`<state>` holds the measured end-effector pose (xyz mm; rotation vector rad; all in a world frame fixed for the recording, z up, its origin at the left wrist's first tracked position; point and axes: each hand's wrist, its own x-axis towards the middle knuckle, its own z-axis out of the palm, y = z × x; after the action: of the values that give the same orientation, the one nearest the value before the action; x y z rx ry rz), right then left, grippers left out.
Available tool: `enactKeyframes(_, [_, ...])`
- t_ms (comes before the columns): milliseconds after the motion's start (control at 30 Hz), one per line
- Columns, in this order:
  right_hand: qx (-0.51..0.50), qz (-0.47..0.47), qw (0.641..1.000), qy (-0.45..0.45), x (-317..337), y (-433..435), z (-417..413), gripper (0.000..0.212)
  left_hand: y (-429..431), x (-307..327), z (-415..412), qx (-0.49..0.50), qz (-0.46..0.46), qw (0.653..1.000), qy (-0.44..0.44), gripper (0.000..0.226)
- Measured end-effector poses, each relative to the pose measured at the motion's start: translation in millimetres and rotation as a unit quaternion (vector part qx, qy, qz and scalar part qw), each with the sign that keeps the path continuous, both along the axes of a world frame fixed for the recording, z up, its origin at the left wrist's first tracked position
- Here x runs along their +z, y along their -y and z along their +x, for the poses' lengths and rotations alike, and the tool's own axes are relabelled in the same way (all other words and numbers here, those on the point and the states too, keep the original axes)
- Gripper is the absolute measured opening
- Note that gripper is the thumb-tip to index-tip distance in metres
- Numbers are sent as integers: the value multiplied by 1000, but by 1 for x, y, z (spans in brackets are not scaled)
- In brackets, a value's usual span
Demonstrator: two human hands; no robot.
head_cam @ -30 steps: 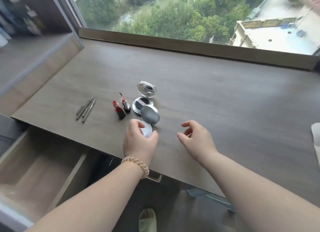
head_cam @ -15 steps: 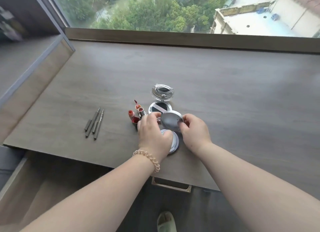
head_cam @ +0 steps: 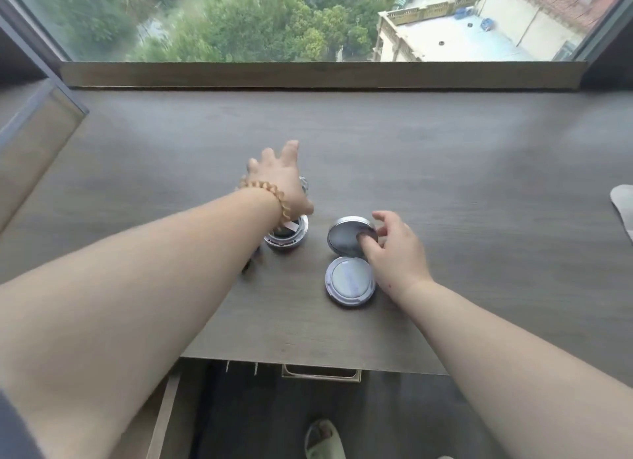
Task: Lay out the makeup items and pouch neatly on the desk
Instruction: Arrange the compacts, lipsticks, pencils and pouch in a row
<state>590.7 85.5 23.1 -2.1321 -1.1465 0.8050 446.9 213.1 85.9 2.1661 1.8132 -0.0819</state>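
Compact (head_cam: 350, 259) open on desk (head_cam: 479, 171), no readable writing; right hand (head_cam: 394, 253) fingers touch lid; left hand (head_cam: 281, 181) fingers spread.

Legible text: none. The compacts (head_cam: 349, 285) on the surface (head_cam: 445, 171) carry no readable label, brand or number. No signs legible elsewhere.

R hand (head_cam: 394, 253) fingers (head_cam: 368, 244) on open compact's lid (head_cam: 347, 234), desk (head_cam: 479, 184).

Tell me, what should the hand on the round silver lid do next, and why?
Probably let go. The right hand has a fingertip on the open compact's lid, which already stands behind its base on the desk, apart from the other compact, so it looks placed.
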Motion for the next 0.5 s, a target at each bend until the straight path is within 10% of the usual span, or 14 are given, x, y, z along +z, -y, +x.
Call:
enactKeyframes(300, [-44, -15, 986, 163, -9, 54, -56, 101, 49, -40, 35, 163, 31, 982, 89, 99])
enactKeyframes(500, [20, -34, 980, 196, -8, 48, -59, 99, 49, -45, 18, 132, 41, 981, 132, 105])
